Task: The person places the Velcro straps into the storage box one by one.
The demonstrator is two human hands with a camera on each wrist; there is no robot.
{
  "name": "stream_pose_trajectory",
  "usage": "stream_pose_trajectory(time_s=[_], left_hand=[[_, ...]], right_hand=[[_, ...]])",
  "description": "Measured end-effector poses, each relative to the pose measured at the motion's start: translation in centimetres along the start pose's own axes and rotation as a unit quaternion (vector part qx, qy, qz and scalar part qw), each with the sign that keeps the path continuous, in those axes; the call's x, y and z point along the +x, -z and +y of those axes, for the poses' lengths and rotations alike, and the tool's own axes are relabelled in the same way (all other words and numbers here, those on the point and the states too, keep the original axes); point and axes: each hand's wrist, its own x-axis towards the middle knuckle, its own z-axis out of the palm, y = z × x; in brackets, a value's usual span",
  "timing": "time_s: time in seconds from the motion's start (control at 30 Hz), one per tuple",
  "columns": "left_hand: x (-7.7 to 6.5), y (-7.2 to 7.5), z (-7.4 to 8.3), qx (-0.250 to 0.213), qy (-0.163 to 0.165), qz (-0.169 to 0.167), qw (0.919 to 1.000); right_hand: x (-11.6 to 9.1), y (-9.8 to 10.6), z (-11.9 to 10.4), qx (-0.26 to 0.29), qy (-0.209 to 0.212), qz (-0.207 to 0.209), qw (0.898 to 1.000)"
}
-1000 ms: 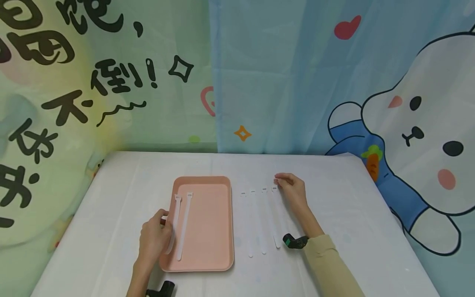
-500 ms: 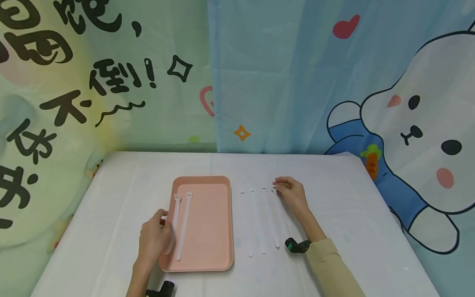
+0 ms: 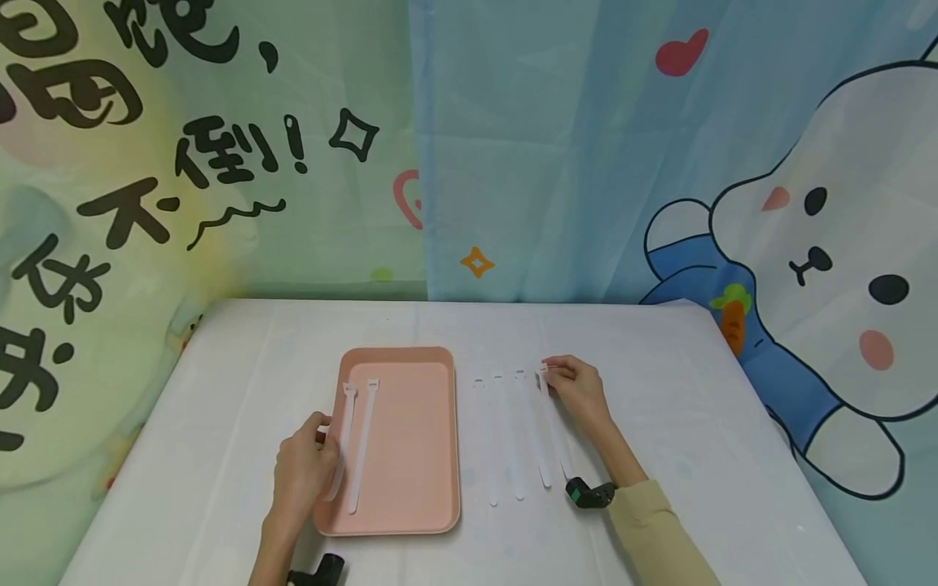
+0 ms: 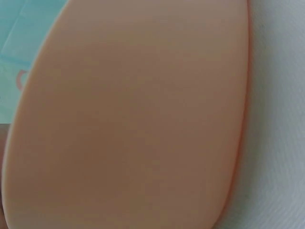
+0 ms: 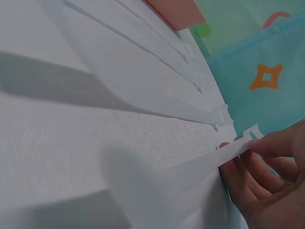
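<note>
My right hand (image 3: 580, 392) pinches the slotted end of a white plastic strip (image 5: 205, 164) between thumb and fingers. In the right wrist view that end is lifted off the white table; the strip's lower part is blurred. To the left of this hand, several similar white strips (image 3: 533, 431) lie side by side on the cloth. My left hand (image 3: 304, 468) grips the left rim of a pink tray (image 3: 421, 456), with some fingers hidden beyond the edge. Two white strips (image 3: 362, 448) lie lengthwise in the tray's left part. The tray's side wall (image 4: 138, 109) fills most of the left wrist view.
A white cloth covers the table (image 3: 659, 366). Behind it hangs a printed curtain (image 3: 528, 163) with a cartoon rabbit at the right. A black wrist camera (image 3: 589, 493) is on the right wrist, and another (image 3: 318, 571) is on the left.
My right hand has come down slightly at the far end of the rightmost strip and now pinches it, shifting the strip a little. My left hand and the tray stay in place.
</note>
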Motion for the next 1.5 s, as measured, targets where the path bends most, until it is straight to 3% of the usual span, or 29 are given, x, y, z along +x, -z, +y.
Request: stream_pose_trajectory(time_s=[0.53, 0.87, 1.5], left_hand=[[0.0, -0.1, 0.1, 0.007, -0.003, 0.004, 1.0], [0.0, -0.2, 0.0, 0.002, -0.005, 0.003, 1.0], [-0.1, 0.0, 0.1, 0.007, -0.003, -0.002, 1.0]], right_hand=[[-0.3, 0.4, -0.1, 0.0, 0.025, 0.001, 1.0], [-0.5, 0.6, -0.4, -0.022, 0.02, 0.006, 1.0], [-1.0, 1.8, -2.2, 0.006, 0.059, 0.012, 0.998]])
